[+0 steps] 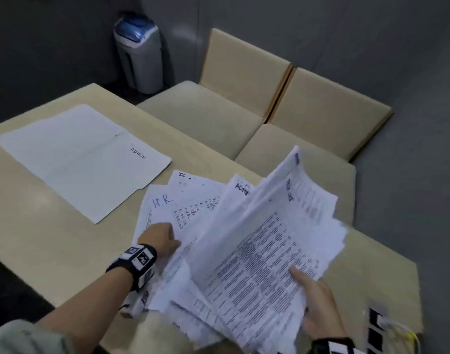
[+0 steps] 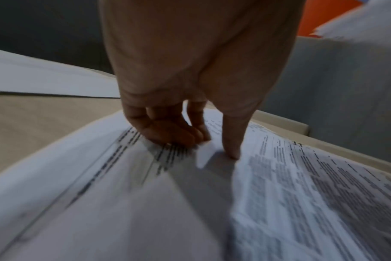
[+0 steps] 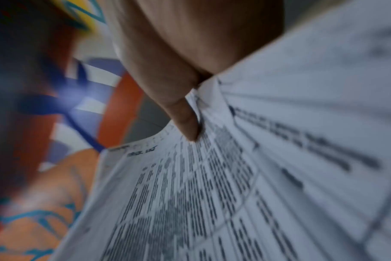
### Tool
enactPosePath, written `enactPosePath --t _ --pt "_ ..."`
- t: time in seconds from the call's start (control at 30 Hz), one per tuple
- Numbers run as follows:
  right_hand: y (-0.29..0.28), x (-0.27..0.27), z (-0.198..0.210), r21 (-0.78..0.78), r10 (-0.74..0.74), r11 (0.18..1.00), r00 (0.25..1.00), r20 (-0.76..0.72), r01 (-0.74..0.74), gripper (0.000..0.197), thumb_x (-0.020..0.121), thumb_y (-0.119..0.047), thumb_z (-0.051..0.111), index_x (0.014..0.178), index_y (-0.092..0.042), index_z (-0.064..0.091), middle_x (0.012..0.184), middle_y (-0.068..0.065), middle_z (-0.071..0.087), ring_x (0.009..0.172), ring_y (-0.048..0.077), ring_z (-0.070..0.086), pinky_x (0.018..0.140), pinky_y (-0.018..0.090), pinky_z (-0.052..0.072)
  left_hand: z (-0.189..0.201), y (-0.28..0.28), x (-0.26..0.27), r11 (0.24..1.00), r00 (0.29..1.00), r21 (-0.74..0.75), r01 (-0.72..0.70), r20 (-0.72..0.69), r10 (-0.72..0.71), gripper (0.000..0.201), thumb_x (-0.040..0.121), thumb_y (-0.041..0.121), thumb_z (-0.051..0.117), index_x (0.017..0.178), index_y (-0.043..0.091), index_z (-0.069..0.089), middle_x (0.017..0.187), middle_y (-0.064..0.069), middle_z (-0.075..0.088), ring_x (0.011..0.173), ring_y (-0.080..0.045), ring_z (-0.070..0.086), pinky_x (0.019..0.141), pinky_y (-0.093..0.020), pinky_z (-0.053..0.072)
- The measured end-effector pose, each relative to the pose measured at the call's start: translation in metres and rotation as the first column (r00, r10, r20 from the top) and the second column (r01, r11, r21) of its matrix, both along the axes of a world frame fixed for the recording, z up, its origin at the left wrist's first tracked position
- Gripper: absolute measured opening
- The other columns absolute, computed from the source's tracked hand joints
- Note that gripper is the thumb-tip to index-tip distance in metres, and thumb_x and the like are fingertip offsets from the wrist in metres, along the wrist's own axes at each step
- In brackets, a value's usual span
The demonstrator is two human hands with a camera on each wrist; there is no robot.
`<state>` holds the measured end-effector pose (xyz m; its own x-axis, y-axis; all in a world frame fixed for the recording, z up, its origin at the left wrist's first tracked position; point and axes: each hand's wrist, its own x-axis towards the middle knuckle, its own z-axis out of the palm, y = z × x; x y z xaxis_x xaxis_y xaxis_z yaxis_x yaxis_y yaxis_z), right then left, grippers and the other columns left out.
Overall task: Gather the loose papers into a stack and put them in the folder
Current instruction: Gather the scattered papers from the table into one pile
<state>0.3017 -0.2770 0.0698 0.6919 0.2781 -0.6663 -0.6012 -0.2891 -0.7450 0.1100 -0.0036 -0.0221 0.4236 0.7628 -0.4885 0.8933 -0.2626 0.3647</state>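
Gripping a lifted sheaf (image 1: 264,251) near its lower edge, right hand (image 1: 318,310) has thumb on top; the right wrist view confirms the pinch. Left hand (image 1: 160,238) presses curled fingers (image 2: 167,134) and thumb on the flat papers (image 1: 183,208), seen only in the left wrist view. Folder (image 1: 78,159) lies closed, apart, farther left on the table (image 1: 40,238).

The left hand (image 1: 160,240) was stretched forward over the table, its forearm bare and a black-and-white band worn at the wrist. In the left wrist view its fingers (image 2: 167,130) were curled downward and the tips were pressed on the papers (image 1: 257,251), with one finger held straighter than the others. The right hand (image 1: 317,306) was raised nearer to the body, and a bundle of these papers was pinched under its thumb (image 3: 185,120).
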Motion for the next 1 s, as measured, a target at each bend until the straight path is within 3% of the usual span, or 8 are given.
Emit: enactPosePath --t 0.13,0.27,0.4,0.53,0.7,0.87,0.93,1.0 --pt "0.013 -0.030 -0.044 -0.059 0.104 0.991 0.971 -0.213 -0.120 0.086 0.077 -0.023 0.083 0.149 -0.002 0.041 0.160 0.016 0.037 0.147 0.034 0.034 0.117 0.050 0.029 0.004 -0.023 0.008 0.943 0.909 -0.292 -0.158 0.331 0.254 0.026 0.098 0.032 0.050 0.077 0.017 0.051 0.073 0.000 0.056 0.069 -0.021 0.051 0.065 -0.029 0.040" --pt "0.025 -0.037 -0.045 -0.106 0.142 0.982 0.981 -0.131 -0.156 0.075 0.088 -0.014 0.072 0.151 0.005 0.035 0.162 0.016 0.030 0.151 0.033 0.025 0.121 0.048 0.020 0.018 -0.059 0.008 0.752 0.861 -0.651 -0.105 0.319 0.396 0.067 0.094 0.066 0.031 0.139 0.019 0.047 0.134 0.007 0.054 0.126 -0.022 0.053 0.110 -0.041 0.039" --pt "0.035 -0.033 -0.050 -0.066 0.185 0.981 0.983 0.012 -0.184 0.089 0.076 -0.005 0.080 0.152 -0.002 0.033 0.157 0.011 0.040 0.145 0.033 0.037 0.117 0.044 0.026 0.012 -0.063 0.010 0.934 0.866 -0.223 -0.278 0.362 0.344 0.047 0.095 0.054 0.044 0.101 0.011 0.062 0.084 0.004 0.057 0.067 -0.013 0.054 0.068 -0.036 0.053" --pt "0.036 -0.020 -0.038 0.017 0.313 0.949 0.948 0.055 -0.314 0.075 0.081 -0.010 0.077 0.148 -0.006 0.043 0.138 -0.007 0.047 0.140 0.029 0.044 0.117 0.044 0.028 -0.012 -0.032 0.003 0.718 0.675 -0.148 -0.680 0.253 0.692 0.059 0.076 0.051 0.069 0.110 0.004 0.058 0.113 -0.017 0.065 0.100 -0.036 0.064 0.089 -0.049 0.054" --pt "0.041 -0.014 -0.015 0.065 0.350 0.933 0.935 0.046 -0.353 0.029 0.088 -0.001 0.067 0.113 -0.015 0.067 0.101 -0.001 0.081 0.099 0.019 0.074 0.104 0.046 0.046 -0.013 -0.017 0.023 0.846 0.799 -0.142 -0.515 0.279 0.533 0.031 0.081 0.023 0.071 0.106 0.008 0.061 0.113 -0.011 0.062 0.102 -0.031 0.062 0.086 -0.037 0.052" --pt "0.030 0.008 0.004 -0.021 0.337 0.941 0.936 0.096 -0.337 0.046 0.078 -0.017 0.078 0.120 -0.001 0.066 0.119 0.014 0.073 0.114 0.033 0.065 0.098 0.046 0.053 -0.016 -0.006 0.037 0.918 0.834 -0.088 -0.386 0.392 0.388 0.022 0.079 -0.004 0.060 0.098 0.006 0.060 0.105 -0.010 0.057 0.099 -0.030 0.059 0.074 -0.030 0.041" --pt "0.026 0.017 -0.003 -0.132 0.369 0.927 0.915 0.161 -0.350 0.075 0.048 -0.050 0.091 0.110 -0.014 0.072 0.112 0.006 0.077 0.107 0.029 0.069 0.099 0.047 0.051 -0.017 -0.005 0.045 0.927 0.841 -0.043 -0.372 0.407 0.357 0.044 0.076 0.005 0.073 0.114 0.001 0.053 0.116 -0.015 0.054 0.106 -0.032 0.054 0.086 -0.033 0.045" --pt "0.027 0.025 -0.012 -0.170 0.334 0.937 0.926 0.174 -0.306 0.091 0.039 -0.054 0.091 0.118 -0.014 0.071 0.114 0.005 0.077 0.108 0.031 0.069 0.105 0.053 0.046 -0.016 -0.001 0.054 0.924 0.864 -0.028 -0.381 0.345 0.367 0.072 0.071 0.019 0.082 0.128 -0.002 0.044 0.126 -0.018 0.047 0.114 -0.034 0.049 0.095 -0.037 0.045"
